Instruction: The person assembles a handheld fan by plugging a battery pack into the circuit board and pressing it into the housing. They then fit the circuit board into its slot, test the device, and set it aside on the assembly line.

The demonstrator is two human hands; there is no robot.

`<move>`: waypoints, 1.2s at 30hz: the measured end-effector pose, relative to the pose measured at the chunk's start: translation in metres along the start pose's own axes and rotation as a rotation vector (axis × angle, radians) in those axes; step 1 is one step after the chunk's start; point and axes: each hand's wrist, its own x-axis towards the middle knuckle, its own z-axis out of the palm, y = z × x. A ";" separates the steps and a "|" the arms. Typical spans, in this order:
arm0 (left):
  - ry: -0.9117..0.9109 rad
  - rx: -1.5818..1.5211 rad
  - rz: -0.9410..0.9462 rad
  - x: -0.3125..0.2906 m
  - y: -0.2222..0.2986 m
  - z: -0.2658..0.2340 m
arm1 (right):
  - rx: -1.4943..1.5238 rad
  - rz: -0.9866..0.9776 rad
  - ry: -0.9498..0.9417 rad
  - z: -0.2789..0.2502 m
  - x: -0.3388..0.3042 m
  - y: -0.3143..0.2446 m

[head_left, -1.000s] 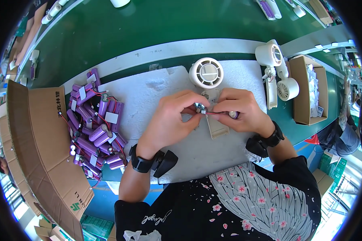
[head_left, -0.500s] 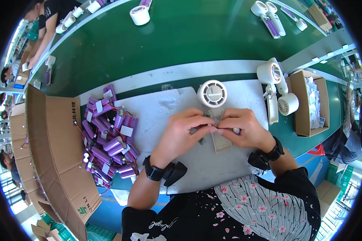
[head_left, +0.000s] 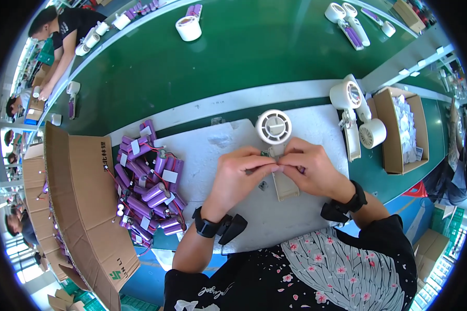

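Observation:
A white handheld fan (head_left: 273,127) lies on the pale foam board (head_left: 213,181), its round head away from me and its opened handle (head_left: 286,187) pointing toward me. Over the handle, my left hand (head_left: 241,171) and my right hand (head_left: 310,167) meet with thumbs and forefingers pinched together. What sits between the fingertips is too small and covered to name. A bit of green circuit board (head_left: 265,153) peeks out beside the left fingers. Next to the handle rests a small dark part (head_left: 263,185).
Purple battery cells (head_left: 153,181) with red wires are heaped at left beside a cardboard box (head_left: 88,192). At right stand more fans (head_left: 346,96) and a carton (head_left: 394,129) of white pieces. Beyond a pale rail, a green belt (head_left: 233,52) carries other fans. A co-worker (head_left: 67,36) leans in at far left.
Both hands stay pinched over the handle, with fingertips slightly shifted. The whole view has moved a little. At far left the co-worker's hands have shifted.

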 end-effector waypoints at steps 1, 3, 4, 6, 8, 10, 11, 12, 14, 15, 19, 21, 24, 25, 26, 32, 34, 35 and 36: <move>-0.014 -0.008 -0.012 0.000 0.001 -0.001 | 0.044 0.013 -0.028 -0.002 0.002 0.001; -0.068 -0.307 -0.125 0.002 0.003 -0.006 | 0.095 0.047 -0.053 -0.005 0.004 0.003; -0.093 -0.455 -0.184 0.001 0.003 -0.007 | 0.132 0.064 -0.077 -0.008 0.005 0.003; -0.123 -0.462 -0.191 0.002 0.000 -0.011 | 0.205 0.082 -0.126 -0.013 0.009 0.006; -0.165 -0.466 -0.178 0.002 -0.002 -0.011 | 0.209 0.089 -0.131 -0.014 0.008 0.008; -0.163 -0.511 -0.222 0.001 0.001 -0.010 | 0.203 0.076 -0.146 -0.013 0.007 0.009; -0.153 -0.553 -0.257 0.001 0.002 -0.009 | 0.205 0.081 -0.145 -0.013 0.006 0.009; -0.141 -0.595 -0.293 0.001 0.002 -0.008 | 0.200 0.085 -0.136 -0.012 0.006 0.008; -0.141 -0.584 -0.278 -0.001 -0.001 -0.008 | 0.190 0.092 -0.120 -0.010 0.005 0.007; -0.139 -0.572 -0.258 -0.001 -0.003 -0.008 | 0.190 0.094 -0.119 -0.009 0.004 0.007; -0.104 -0.509 -0.224 -0.002 -0.004 -0.006 | 0.173 0.109 -0.073 -0.006 0.003 0.006; -0.088 -0.482 -0.218 -0.003 -0.005 -0.005 | 0.180 0.114 -0.061 -0.005 0.003 0.006; -0.043 -0.284 -0.083 -0.004 -0.009 -0.005 | 0.191 0.127 -0.056 -0.005 0.003 0.007; -0.045 -0.284 -0.083 -0.003 -0.009 -0.004 | 0.197 0.134 -0.057 -0.006 0.004 0.007; -0.032 -0.274 -0.047 -0.002 -0.010 -0.003 | 0.203 0.141 -0.058 -0.006 0.004 0.007; 0.022 -0.291 -0.024 -0.001 -0.007 0.001 | 0.159 0.051 -0.069 -0.005 0.003 0.009; -0.012 -0.248 -0.012 0.000 -0.005 -0.001 | 0.104 0.007 -0.109 -0.005 0.003 0.006; -0.044 -0.205 -0.001 0.001 -0.003 -0.003 | 0.105 0.009 -0.111 -0.004 0.002 0.006; -0.076 -0.163 0.009 0.001 0.000 -0.004 | 0.066 -0.010 -0.074 -0.003 0.001 0.007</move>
